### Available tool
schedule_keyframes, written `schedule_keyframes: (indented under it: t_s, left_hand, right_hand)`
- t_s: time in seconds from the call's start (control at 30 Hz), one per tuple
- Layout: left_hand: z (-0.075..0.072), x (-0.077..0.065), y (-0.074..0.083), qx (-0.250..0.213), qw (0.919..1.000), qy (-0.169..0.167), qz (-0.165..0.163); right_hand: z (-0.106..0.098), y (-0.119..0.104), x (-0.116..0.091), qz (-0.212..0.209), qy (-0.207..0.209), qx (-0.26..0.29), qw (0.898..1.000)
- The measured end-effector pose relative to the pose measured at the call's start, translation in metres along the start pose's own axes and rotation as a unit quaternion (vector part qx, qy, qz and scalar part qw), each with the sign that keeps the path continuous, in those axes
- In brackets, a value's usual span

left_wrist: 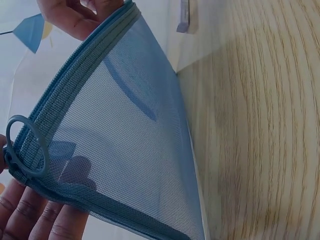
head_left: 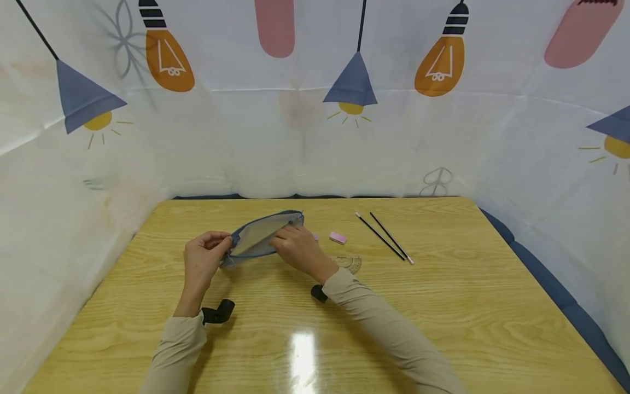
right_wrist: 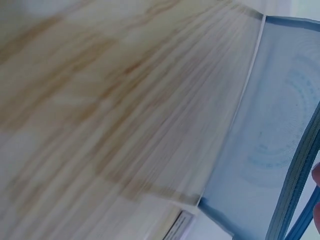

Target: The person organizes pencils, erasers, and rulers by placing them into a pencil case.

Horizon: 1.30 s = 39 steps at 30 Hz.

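A blue mesh zipper pouch [head_left: 256,241] is held up off the table, its mouth spread wide. My left hand [head_left: 203,261] pinches its left corner, where a ring pull [left_wrist: 27,146] hangs at the zipper end. Fingers [left_wrist: 62,220] of that hand lie behind the mesh. At the other end of the mouth, my right hand [head_left: 301,250] grips the zippered edge with curled fingers, partly hidden by the pouch in the left wrist view. Through the mesh [right_wrist: 270,145] a pale curved shape with tick marks shows faintly; whether it lies inside or behind, I cannot tell.
A clear protractor [head_left: 351,265] lies beside my right wrist. Behind it sits a pink eraser [head_left: 338,237], and a second pink piece [head_left: 316,237] is mostly hidden by my right hand. Two dark pencils [head_left: 379,235] lie farther right. A printed cloth [head_left: 305,137] hangs behind the table.
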<state>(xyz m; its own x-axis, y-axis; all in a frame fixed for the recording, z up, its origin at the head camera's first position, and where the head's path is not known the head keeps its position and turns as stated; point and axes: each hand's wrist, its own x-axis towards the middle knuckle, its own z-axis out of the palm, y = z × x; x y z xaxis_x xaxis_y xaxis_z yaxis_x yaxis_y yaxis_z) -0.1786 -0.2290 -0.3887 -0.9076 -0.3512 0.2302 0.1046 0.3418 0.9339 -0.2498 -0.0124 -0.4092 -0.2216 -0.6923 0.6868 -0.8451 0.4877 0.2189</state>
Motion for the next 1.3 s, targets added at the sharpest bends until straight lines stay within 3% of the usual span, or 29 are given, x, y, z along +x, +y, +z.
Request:
schedule_keyframes:
  t_s: [0.4, 0.87, 1.3]
  left_hand:
    - [-0.0013, -0.0001, -0.0017, -0.009, 0.9998, 0.013, 0.007]
    - [-0.0034, -0.001, -0.0012, -0.022, 0.9994, 0.026, -0.009]
    - [-0.0031, -0.0017, -0.0011, -0.017, 0.9994, 0.029, -0.009]
  right_hand:
    - [-0.0005, -0.0044, 0.0069, 0.006, -0.059, -0.016, 0.998]
    - [0.0037, -0.0044, 0.0086, -0.005, -0.062, -0.003, 0.998]
    - [-0.0011, -0.0048, 0.0094, 0.013, -0.066, -0.003, 0.998]
